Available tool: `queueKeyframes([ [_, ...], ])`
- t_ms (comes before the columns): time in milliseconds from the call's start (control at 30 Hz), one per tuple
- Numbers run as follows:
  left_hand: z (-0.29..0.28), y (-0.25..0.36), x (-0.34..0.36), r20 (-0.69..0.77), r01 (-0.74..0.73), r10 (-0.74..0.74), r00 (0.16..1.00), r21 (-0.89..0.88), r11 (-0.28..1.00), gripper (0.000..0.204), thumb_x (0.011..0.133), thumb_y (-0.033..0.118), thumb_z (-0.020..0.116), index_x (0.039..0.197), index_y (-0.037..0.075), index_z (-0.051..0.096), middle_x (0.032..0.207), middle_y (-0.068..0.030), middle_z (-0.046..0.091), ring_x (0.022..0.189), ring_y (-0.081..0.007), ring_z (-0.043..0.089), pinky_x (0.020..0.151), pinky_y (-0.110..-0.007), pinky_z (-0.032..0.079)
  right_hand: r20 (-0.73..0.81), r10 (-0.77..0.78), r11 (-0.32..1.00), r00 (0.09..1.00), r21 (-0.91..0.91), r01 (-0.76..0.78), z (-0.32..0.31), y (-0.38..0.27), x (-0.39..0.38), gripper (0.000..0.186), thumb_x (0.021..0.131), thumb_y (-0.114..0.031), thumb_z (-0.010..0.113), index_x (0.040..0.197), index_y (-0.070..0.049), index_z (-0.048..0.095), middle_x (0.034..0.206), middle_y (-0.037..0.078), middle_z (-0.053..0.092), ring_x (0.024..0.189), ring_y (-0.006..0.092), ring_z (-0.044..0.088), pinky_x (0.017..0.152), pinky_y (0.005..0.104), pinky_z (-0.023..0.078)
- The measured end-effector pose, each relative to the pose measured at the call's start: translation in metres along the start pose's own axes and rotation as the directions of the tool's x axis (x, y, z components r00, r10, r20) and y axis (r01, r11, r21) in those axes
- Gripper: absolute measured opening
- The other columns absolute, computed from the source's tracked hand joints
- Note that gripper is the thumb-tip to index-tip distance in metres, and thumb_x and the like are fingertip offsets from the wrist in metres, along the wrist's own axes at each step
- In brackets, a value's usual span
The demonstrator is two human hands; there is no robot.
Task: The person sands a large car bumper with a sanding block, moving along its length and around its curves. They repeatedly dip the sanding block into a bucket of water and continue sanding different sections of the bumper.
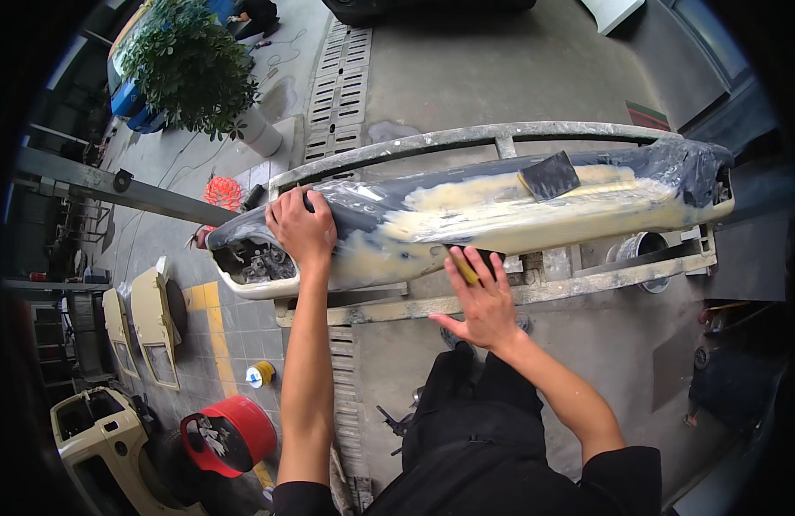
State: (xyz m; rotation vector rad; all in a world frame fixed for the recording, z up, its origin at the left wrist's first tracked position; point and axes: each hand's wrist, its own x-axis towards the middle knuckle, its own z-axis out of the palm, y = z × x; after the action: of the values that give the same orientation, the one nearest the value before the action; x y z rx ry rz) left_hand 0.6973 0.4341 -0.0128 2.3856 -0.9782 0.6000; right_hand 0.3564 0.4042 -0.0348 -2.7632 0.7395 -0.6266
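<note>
Writing first: one yellow tub (261, 375) on the floor to my left, blue and white patches on it, any lettering too small to read.

Counts: one bumper (475, 211), dark grey with cream and white patches, lying across one metal stand (586, 286) right in front of me. Two yellow-and-black blocks: the upper block (549, 176) sits loose on top of the bumper, right of centre; the lower block (463, 269) is under my right hand (483, 310), at the bumper's near edge. Those fingers are splayed over it, thumb out to the side; can't tell if they close around it. My left hand (303, 228) rests on the bumper's left end, fingers slightly bent. Dark bit between thumb and forefinger: can't tell if it's held or just bumper, so that grip is unclear.

Around: one potted plant (187, 69), one orange-red coiled hose (223, 193), one red bucket (260, 420), two upright cream panels (156, 305), one bigger cream part (105, 430) at lower left, one metal pail (653, 279) by the stand's near right side.
</note>
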Motion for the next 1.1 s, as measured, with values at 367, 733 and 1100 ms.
queueKeyframes([
  [367, -0.002, -0.001, -0.003, -0.007, -0.027, 0.027, 1.0, 0.01, 1.0, 0.028, 0.095, 0.027, 0.057, 0.104, 0.009, 0.076, 0.112, -0.0083, 0.074, 0.114, -0.0269, 0.063, 0.119, -0.045, 0.033, -0.005, 0.004, 1.0, 1.0, 0.019, -0.004, -0.01, -0.001, 0.01, 0.094, 0.087, -0.065, 0.07, 0.154, -0.004, 0.049, 0.163, 0.013, 0.045, 0.155, 0.0256, 0.035, 0.128, 0.0501, 0.019],
  [733, -0.002, 0.001, -0.003, -0.012, -0.038, 0.038, 0.999, -0.001, 0.999, 0.028, 0.097, 0.028, 0.056, 0.103, 0.01, 0.077, 0.107, -0.0097, 0.073, 0.111, -0.031, 0.062, 0.115, -0.045, 0.035, 0.034, 0.011, 1.0, 0.999, 0.003, -0.011, -0.002, -0.011, 0.012, 0.089, 0.09, -0.064, 0.066, 0.154, -0.006, 0.05, 0.167, 0.009, 0.039, 0.157, 0.0247, 0.031, 0.129, 0.0514, 0.019],
  [1100, -0.003, 0.003, -0.002, -0.042, -0.047, 0.046, 0.998, -0.018, 0.999, 0.027, 0.097, 0.028, 0.056, 0.101, 0.01, 0.076, 0.108, -0.0088, 0.073, 0.11, -0.0305, 0.062, 0.115, -0.045, 0.035, 0.019, 0.01, 1.0, 1.0, 0.002, -0.01, 0.001, -0.021, 0.009, 0.094, 0.086, -0.067, 0.069, 0.155, -0.005, 0.049, 0.168, 0.011, 0.038, 0.157, 0.0271, 0.031, 0.128, 0.0562, 0.016],
])
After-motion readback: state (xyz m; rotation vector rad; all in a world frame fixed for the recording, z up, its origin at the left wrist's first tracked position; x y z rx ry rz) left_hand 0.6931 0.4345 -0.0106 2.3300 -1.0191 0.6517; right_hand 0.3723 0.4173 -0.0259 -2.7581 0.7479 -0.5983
